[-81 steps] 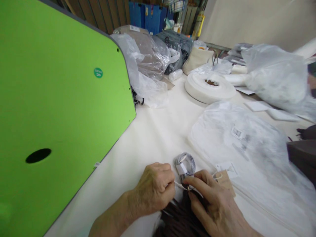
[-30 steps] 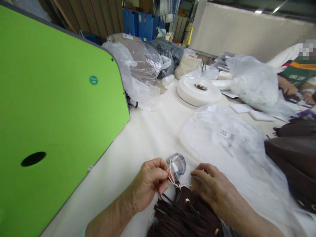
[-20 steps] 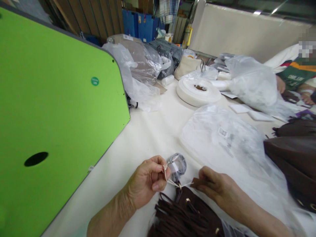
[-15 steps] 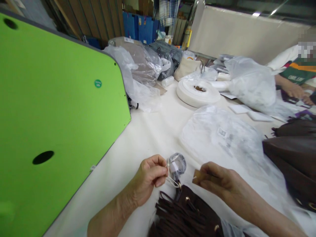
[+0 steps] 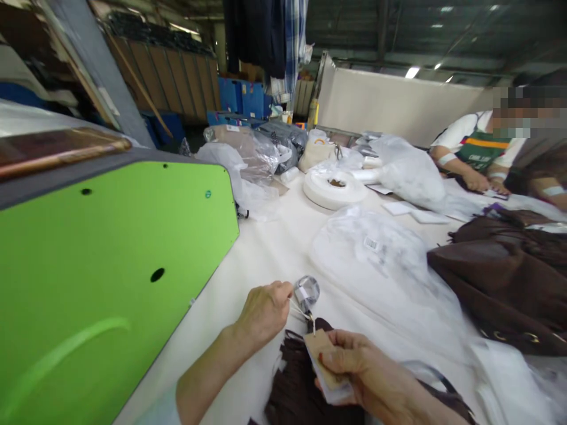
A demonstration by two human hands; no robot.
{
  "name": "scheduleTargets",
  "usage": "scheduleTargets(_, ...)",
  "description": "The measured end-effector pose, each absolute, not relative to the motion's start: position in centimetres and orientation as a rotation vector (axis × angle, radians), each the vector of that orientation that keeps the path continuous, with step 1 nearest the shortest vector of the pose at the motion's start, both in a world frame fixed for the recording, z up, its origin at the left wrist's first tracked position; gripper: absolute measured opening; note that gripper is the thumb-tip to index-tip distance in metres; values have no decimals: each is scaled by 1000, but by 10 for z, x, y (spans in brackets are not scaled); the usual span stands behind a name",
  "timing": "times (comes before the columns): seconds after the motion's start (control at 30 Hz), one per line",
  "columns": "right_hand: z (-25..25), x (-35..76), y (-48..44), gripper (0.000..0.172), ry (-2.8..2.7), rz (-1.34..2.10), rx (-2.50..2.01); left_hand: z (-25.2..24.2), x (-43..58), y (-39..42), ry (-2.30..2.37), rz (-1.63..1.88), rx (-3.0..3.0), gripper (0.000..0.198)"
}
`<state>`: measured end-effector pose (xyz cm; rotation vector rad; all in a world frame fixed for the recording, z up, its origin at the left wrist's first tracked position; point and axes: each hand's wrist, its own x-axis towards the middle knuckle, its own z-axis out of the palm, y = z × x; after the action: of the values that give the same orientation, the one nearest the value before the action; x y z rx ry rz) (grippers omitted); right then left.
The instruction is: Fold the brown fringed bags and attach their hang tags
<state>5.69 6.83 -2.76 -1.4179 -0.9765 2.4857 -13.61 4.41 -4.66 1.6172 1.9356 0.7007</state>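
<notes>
Head camera: my left hand [image 5: 264, 311] is closed, with thumb and fingertips pinched together on a thin white string [image 5: 297, 311]. The string runs from my fingers down to the top of a dark brown fringed bag [image 5: 297, 389], which lies on the cream table [image 5: 266, 248] right in front of me, between my two forearms. My right hand [image 5: 365, 375] is closed too. Its thumb presses on a brown paper tag [image 5: 316, 346], with paler cards stacked under the tag, and holds it just above the bag's fringe, close to the lower end of the string. Just beyond my left fingertips a small grey wrapped bundle [image 5: 306, 290] rests on the table, touching or nearly touching the string; I cannot tell which.

To my left a big green panel [image 5: 110, 265] stands along the table's edge. Ahead of my hands lies a white plastic bag [image 5: 376, 260] with a barcode sticker, and farther back a flat white roll [image 5: 334, 190]. More brown bags [image 5: 496, 277] are heaped at my right, and beyond them a co-worker's hands [image 5: 476, 182] rest on the far side of the table.
</notes>
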Motion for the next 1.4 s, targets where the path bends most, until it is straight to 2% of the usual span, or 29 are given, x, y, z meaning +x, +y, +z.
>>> scheduleTargets(0.2,-36,37,40,28,-875,2393,-1348,-35,-126,14,1978,700,1448,14)
scheduleTargets(0.5,-41,21,37,14,-879,2203,-1384,-40,-106,-12,1641,828,1007,3)
scheduleTargets(0.83,-45,12,32,11,-839,2098,-1222,-32,-88,-28,1401,858,793,46)
scheduleTargets(1.03,-35,21,27,16,-960,2106,-1231,-44,-94,-22,1611,1000,772,55)
scheduleTargets(1.4,-27,28,24,43,-1064,2115,-1204,-44,-120,-17,1827,1121,784,39)
